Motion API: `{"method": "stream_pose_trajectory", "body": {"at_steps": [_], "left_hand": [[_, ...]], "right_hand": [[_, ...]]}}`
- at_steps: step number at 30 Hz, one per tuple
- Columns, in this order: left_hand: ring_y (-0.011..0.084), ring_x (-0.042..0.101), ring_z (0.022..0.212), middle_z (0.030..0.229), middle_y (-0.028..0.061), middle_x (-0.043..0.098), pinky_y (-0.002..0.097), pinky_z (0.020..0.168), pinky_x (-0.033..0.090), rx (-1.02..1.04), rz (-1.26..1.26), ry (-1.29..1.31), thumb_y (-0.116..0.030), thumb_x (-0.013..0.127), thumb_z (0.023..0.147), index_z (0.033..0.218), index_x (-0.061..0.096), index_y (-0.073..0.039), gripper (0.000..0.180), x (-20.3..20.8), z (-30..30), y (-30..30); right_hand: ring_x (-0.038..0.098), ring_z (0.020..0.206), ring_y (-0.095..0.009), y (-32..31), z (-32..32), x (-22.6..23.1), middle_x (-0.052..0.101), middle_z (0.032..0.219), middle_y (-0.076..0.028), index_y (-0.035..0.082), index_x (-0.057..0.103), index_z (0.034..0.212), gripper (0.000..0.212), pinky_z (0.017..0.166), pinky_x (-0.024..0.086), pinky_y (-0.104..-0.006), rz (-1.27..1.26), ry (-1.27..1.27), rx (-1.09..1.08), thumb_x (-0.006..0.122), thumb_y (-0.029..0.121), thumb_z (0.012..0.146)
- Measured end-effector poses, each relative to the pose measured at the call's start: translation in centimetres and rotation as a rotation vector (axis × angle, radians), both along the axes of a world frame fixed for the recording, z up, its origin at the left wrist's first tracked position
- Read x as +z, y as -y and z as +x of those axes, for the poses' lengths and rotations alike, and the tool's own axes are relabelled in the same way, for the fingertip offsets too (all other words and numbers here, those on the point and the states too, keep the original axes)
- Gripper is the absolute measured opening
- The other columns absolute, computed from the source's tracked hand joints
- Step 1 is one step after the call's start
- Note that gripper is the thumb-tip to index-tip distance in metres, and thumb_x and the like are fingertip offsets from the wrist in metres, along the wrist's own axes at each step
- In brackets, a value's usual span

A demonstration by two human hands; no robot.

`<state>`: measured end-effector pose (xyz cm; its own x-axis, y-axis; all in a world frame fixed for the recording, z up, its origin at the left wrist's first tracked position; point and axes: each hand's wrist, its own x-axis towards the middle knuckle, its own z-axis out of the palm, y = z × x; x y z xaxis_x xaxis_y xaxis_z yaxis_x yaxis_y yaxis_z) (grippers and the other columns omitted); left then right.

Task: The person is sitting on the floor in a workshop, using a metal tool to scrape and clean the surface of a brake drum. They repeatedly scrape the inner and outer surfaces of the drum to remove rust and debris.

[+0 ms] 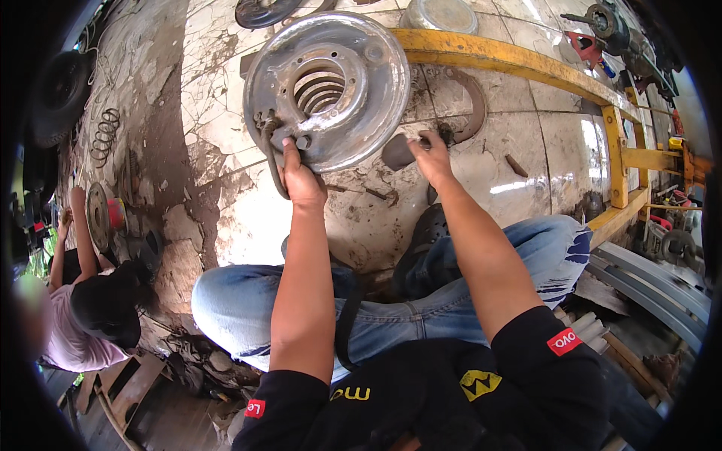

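Metal disc [356,89] hides pt of yellow bar [511,60].

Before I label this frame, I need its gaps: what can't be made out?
In the head view:
Left hand: most fingers, hidden behind the metal disc.
Right hand: what its grip holds, if anything, masked by its own fingers.
Black round part: its far side, cut off by the top edge.

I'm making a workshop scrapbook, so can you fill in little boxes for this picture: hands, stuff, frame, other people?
Left hand: grips the lower edge of a brake backing plate
Right hand: holds a dark object, kind unclear
Through the plate's hole: spring coils
Left side: coil spring, tyre
Yellow metal frame: upper right
Other person: at left, pale top
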<state>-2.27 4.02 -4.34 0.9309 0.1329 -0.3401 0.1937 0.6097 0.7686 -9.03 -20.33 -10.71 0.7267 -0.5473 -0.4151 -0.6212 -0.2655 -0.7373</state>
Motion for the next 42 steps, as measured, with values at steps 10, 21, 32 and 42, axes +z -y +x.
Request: {"method": "stream_pose_trajectory", "body": {"at_steps": [10,21,32,42], "left_hand": [[0.0251,0.053,0.122,0.133,0.0136,0.056,0.0402,0.108,0.039,0.007,0.028,-0.011,-0.030,0.039,0.107,0.138,0.046,0.001,0.045,1.6,0.4,1.2],[0.0231,0.048,0.128,0.140,0.0107,0.049,0.0391,0.111,0.037,0.036,0.090,0.013,-0.035,0.039,0.107,0.146,0.039,-0.004,0.050,3.6,0.7,1.9],[0.0269,0.043,0.138,0.149,0.0102,0.045,0.0418,0.115,0.036,-0.118,-0.250,-0.033,-0.045,0.032,0.106,0.152,0.033,-0.009,0.058,1.4,2.4,-0.2],[0.0279,0.054,0.124,0.138,0.0155,0.050,0.0443,0.104,0.049,-0.025,-0.296,0.020,-0.042,0.035,0.107,0.146,0.036,-0.010,0.051,3.2,2.1,1.3]], "right_hand": [[0.058,0.119,-0.033,1.5,-3.4,-5.7,0.057,0.131,-0.017,0.004,0.051,0.128,0.059,0.100,0.047,-0.0456,-0.236,-0.725,-0.320,0.073,0.032,0.081],[0.063,0.054,-0.025,3.5,-0.4,0.8,0.061,0.072,-0.012,-0.005,0.061,0.086,0.019,0.046,0.049,-0.0370,0.319,-0.179,-0.328,0.069,0.011,0.080],[0.065,0.083,-0.024,-0.1,0.1,24.4,0.063,0.093,-0.013,0.018,0.053,0.138,0.040,0.074,0.053,-0.0372,-0.293,0.225,0.545,0.052,0.033,0.101],[0.066,0.094,-0.036,-3.3,0.7,28.2,0.061,0.112,-0.020,0.033,0.052,0.142,0.044,0.081,0.055,-0.0463,-1.021,-0.167,1.038,0.055,0.029,0.098]]}}
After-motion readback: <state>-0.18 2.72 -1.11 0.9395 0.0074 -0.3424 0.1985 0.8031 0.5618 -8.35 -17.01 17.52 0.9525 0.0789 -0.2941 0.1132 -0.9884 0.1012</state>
